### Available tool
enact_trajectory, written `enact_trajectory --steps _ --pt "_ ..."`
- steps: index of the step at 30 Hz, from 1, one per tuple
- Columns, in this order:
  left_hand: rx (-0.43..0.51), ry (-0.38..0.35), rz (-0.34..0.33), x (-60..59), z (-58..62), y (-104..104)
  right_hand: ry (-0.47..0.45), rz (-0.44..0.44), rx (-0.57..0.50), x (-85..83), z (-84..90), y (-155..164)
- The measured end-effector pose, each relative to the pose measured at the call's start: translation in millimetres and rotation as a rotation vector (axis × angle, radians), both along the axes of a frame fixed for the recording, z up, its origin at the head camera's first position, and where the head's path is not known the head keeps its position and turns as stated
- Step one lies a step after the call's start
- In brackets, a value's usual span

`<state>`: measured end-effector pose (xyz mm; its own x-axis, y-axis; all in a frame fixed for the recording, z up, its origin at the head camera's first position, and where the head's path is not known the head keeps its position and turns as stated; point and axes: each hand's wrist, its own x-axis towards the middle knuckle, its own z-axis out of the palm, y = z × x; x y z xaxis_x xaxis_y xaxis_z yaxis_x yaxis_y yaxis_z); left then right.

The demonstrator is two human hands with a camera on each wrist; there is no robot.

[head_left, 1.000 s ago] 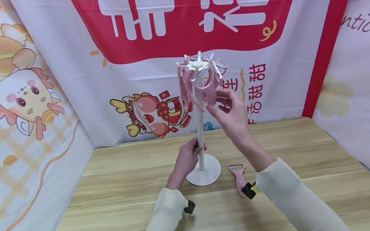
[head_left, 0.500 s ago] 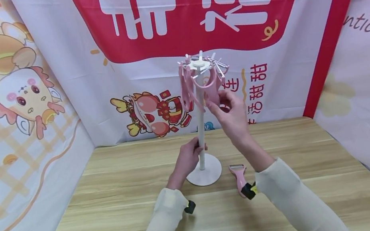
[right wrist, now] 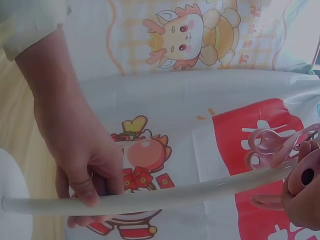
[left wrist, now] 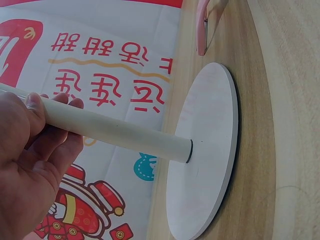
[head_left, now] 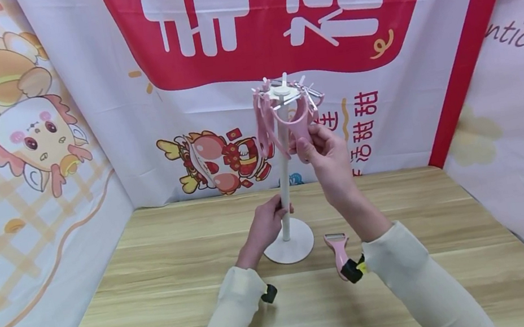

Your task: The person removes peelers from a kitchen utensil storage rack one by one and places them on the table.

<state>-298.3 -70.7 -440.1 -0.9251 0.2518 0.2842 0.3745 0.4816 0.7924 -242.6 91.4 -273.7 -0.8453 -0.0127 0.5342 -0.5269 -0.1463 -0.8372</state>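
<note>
Right hand grip: the right hand (head_left: 327,160) is raised beside the top of the stand, fingers and thumb pinched on the lower end of a pink utensil (head_left: 299,130) that hangs from the rack head.
Left hand grip: the left hand (head_left: 265,224) is curled round the white pole (head_left: 284,183) low down, thumb lying along the tube.
Stand: smooth matte white tube rising upright from a flat round base (head_left: 289,247), which sits near the middle of the desk (head_left: 159,294); in the left wrist view a thin dark ring marks where the pole meets the disc.
Rack head: a small white hub (head_left: 281,92) with short spokes, several glossy pink plastic utensils dangling from it, one with a looped handle.
Peeler: a pink peeler (head_left: 339,251) with a metal blade lies flat on the desk just right of the base, partly under the right wrist.
Desk: pale wood-grain boards.
Backdrop: a printed cloth banner (head_left: 264,14) with large white Chinese characters on red, cartoon figures, and at the right edge the script letters "ntic ti".
</note>
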Motion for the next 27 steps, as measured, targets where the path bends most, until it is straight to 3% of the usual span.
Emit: enact_trajectory --steps 11,18,27 --pt "0.006 -0.015 0.006 0.1 0.0 -0.3 0.001 -0.008 -0.028 1.7 0.6 -0.5" --pt "-0.009 0.014 0.0 -0.1 0.0 -0.2 0.016 0.002 -0.054 1.9 1.1 -0.2" --pt "0.002 -0.029 0.008 -0.2 0.7 0.4 0.008 -0.016 -0.04 3.4 2.9 1.2"
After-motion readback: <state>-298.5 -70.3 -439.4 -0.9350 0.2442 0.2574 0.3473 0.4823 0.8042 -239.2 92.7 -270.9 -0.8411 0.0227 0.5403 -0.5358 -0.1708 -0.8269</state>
